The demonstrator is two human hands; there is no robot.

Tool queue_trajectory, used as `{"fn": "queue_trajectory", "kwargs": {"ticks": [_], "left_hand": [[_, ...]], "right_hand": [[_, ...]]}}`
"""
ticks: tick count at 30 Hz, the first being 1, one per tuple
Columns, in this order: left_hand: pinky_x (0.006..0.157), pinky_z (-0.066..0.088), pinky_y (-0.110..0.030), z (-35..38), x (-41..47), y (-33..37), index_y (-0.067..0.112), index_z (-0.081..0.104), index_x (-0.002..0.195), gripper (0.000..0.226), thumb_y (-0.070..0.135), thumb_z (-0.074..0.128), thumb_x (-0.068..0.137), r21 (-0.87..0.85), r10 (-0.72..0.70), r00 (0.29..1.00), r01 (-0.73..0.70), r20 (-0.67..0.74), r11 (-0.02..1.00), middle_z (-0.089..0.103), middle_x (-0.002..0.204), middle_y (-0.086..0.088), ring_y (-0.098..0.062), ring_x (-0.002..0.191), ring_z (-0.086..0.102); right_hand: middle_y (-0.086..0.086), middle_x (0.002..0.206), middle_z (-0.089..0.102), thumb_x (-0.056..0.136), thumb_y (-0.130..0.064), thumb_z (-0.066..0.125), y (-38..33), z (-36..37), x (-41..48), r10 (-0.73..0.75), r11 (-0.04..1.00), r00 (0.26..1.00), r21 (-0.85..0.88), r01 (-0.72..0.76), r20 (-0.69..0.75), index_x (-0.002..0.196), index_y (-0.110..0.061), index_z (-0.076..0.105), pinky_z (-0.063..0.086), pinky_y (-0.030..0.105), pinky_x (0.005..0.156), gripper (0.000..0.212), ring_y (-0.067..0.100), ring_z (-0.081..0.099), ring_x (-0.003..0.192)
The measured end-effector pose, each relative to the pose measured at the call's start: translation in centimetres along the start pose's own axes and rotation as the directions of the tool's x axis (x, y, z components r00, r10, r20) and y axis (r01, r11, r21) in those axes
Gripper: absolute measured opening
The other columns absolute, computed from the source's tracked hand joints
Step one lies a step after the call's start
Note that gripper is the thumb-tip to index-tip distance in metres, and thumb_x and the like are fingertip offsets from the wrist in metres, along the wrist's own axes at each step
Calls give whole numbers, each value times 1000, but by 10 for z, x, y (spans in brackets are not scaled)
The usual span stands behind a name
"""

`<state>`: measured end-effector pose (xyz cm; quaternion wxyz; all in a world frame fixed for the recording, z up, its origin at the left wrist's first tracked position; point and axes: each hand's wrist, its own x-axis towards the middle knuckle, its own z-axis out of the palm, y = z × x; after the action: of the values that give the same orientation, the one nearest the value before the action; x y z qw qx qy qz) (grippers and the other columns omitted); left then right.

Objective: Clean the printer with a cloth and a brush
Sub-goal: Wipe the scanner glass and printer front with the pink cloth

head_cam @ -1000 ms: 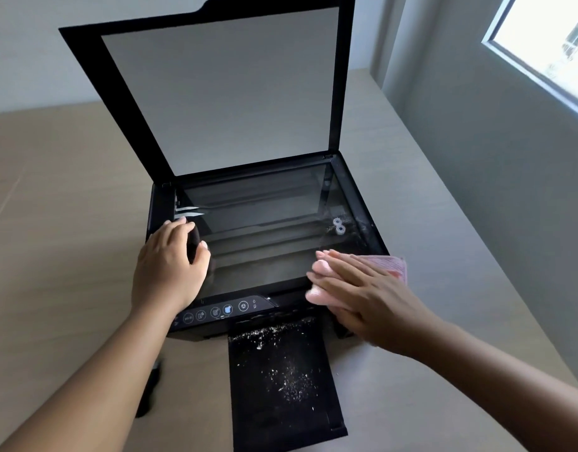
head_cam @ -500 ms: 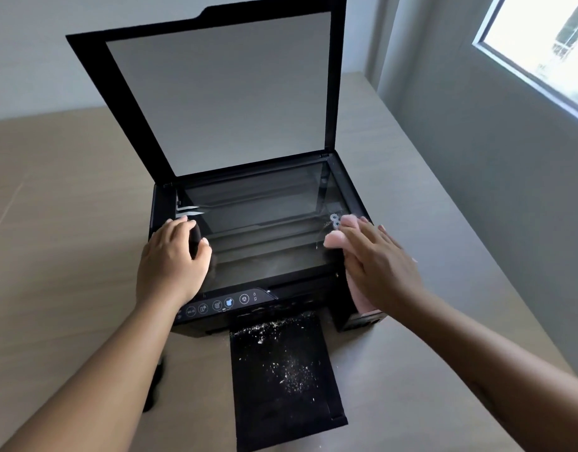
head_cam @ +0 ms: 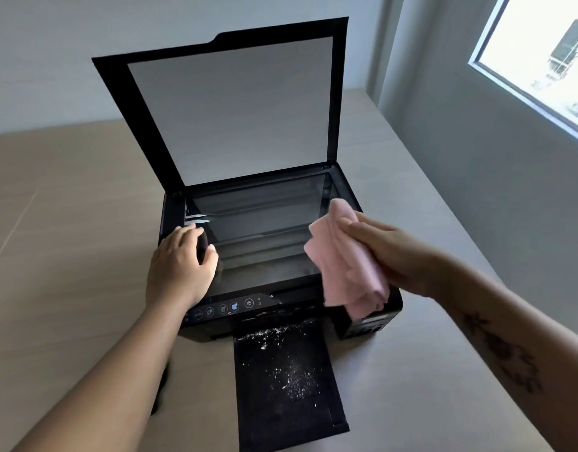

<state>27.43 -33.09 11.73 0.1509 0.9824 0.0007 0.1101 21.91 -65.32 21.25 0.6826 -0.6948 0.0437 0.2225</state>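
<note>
A black printer [head_cam: 375, 318] stands on the table with its scanner lid [head_cam: 232, 109] raised and the glass [head_cam: 264, 230] bare. My left hand [head_cam: 180, 265] rests cupped on the printer's front left corner, above the button panel [head_cam: 228, 308]. My right hand [head_cam: 388, 249] grips a bunched pink cloth [head_cam: 343, 265], which hangs just above the right side of the glass. The pulled-out paper tray [head_cam: 287, 386] at the front is strewn with white crumbs and dust. A dark, blurred object [head_cam: 162, 383], possibly the brush, lies on the table, partly hidden by my left forearm.
The printer sits on a beige wooden table [head_cam: 69, 256]. A grey wall [head_cam: 493, 190] with a bright window [head_cam: 542, 60] runs close along the table's right edge. A white wall stands behind the lid.
My right hand has lifted the pink cloth off the printer's front right corner and moved it up over the right side of the glass. My left hand has stayed in place.
</note>
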Motion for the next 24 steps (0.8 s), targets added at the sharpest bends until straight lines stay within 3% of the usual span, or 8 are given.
{"fn": "queue_trajectory", "kwargs": {"ticks": [5,8,10,12,15,18,21,24], "left_hand": [[110,33,-42,2,1,-1,13,54,127,45,37,48,90,4,-4,1000,4,9,1000,51,140,-4,-24,133,41],[110,34,-42,2,1,-1,13,54,127,44,36,49,90,10,-6,1000,6,3,1000,52,139,-5,-25,133,41],[109,34,-43,2,1,-1,13,55,126,44,37,47,89,10,-1,1000,1,0,1000,52,138,-5,-26,132,42],[109,34,-43,3,0,-1,13,54,126,43,36,49,90,7,-5,1000,5,5,1000,51,139,-5,-26,133,41],[110,33,-43,3,0,-1,13,54,127,42,35,50,90,4,-4,1000,4,-1,1000,50,141,-4,-25,134,40],[110,33,-43,4,0,-2,13,54,127,43,35,50,91,4,-6,1000,6,0,1000,49,142,-4,-25,134,40],[110,33,-44,4,1,-3,13,54,127,43,36,49,91,1,-2,1000,2,-1,1000,50,142,-4,-25,134,40],[110,33,-44,4,1,-2,13,54,127,43,34,50,90,1,-2,1000,2,-8,1000,50,141,-5,-26,134,40]], "right_hand": [[5,134,56,98,-38,50,-4,-48,8,-24,968,891,-234,-93,-453,134,-13,52,36,28,87,44,14,50,107],[3,133,57,97,-39,51,-6,-49,6,-233,895,830,-446,-20,-506,132,-19,56,38,29,94,41,16,51,115],[4,143,49,91,-51,53,4,-25,4,-375,699,855,-715,6,-359,138,-28,49,35,36,107,53,24,43,130],[1,157,29,82,-72,39,36,6,5,-347,427,913,-903,-50,-215,146,-41,30,23,46,116,72,30,22,144],[2,160,25,88,-70,24,84,34,8,-362,145,919,-983,-109,-155,149,-40,25,11,54,119,67,33,11,148],[0,140,54,96,-48,36,97,28,8,-536,159,840,-987,-1,-87,136,-31,52,27,46,114,46,30,41,137],[-1,129,62,94,-26,46,93,7,10,-601,150,793,-961,234,99,127,-22,59,42,45,104,36,25,55,123],[2,124,65,95,-11,54,67,-14,23,-699,374,709,-891,257,-89,127,-20,57,54,45,85,33,25,63,111]]}}
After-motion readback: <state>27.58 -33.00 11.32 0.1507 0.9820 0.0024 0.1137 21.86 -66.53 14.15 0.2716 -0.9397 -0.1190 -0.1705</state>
